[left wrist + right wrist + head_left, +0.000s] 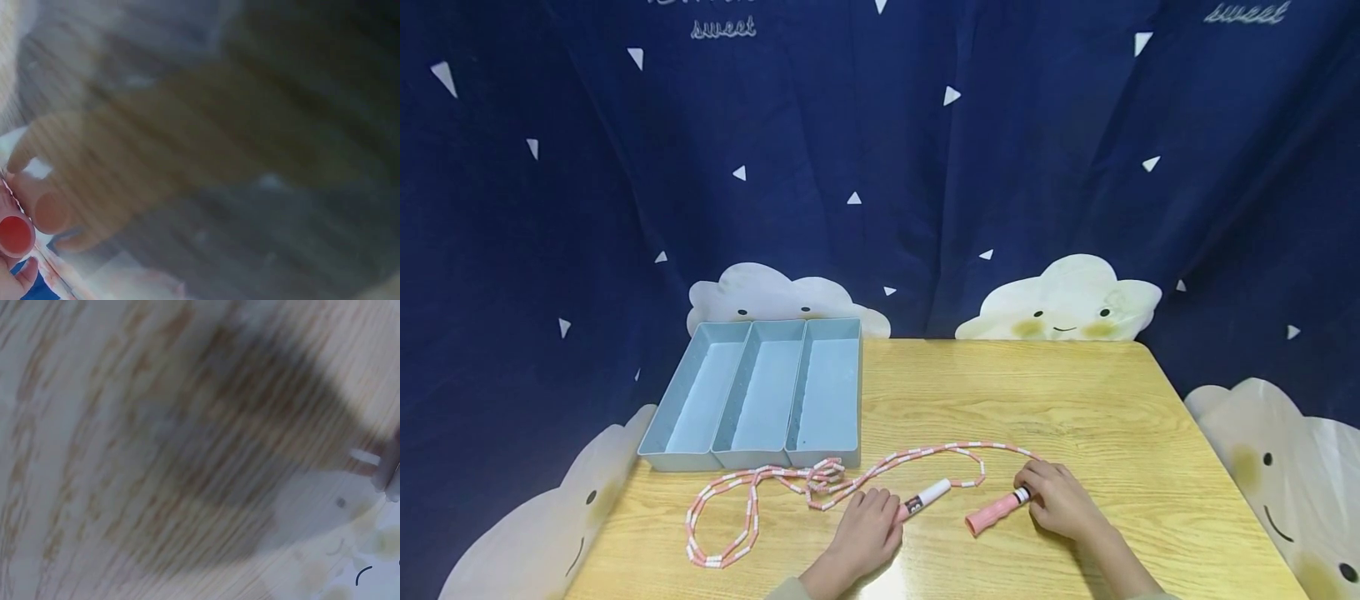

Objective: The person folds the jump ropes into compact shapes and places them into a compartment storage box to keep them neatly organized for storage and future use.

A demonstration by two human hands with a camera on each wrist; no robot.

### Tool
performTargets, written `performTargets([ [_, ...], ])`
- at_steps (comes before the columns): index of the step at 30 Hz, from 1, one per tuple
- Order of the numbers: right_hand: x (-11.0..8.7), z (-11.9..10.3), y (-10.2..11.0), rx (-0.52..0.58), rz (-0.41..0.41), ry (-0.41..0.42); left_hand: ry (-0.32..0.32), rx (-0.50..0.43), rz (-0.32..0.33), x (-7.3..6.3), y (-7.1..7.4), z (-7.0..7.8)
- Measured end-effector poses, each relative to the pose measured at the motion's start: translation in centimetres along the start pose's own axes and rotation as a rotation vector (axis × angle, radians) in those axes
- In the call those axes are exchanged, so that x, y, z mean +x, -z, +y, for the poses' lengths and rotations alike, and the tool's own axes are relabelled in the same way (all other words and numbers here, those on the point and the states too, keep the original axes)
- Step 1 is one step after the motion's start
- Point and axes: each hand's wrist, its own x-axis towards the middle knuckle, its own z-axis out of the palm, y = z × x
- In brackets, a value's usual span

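A pink-and-white beaded jump rope (917,452) lies on the wooden table, its cord looped and bunched at the left. My left hand (867,529) grips one pink handle, whose white end (935,492) points away to the right. The hollow pink end of a handle (15,236) shows at the left edge of the left wrist view, with fingertips (25,275) beside it. At the right, my right hand (1062,500) holds the second pink handle (992,511) by its black-and-white banded end. Only some fingertips (384,472) show in the right wrist view.
A light blue tray (823,457) with three long compartments stands at the back left, right behind the rope's loops. Bare wood of the table (1037,383) extends behind the right hand. A dark blue curtain (910,167) with clouds and triangles surrounds the table.
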Motion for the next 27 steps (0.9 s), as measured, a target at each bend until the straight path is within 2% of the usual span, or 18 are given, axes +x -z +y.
performTargets([
  [16, -0.04, 0.09, -0.06, -0.032, -0.009, 0.002, -0.040, 0.038, 0.037, -0.02, -0.20, -0.04],
  [27, -0.04, 0.15, 0.12, -0.061, 0.046, 0.057, -0.051, 0.024, 0.066, 0.30, 0.01, -0.21],
])
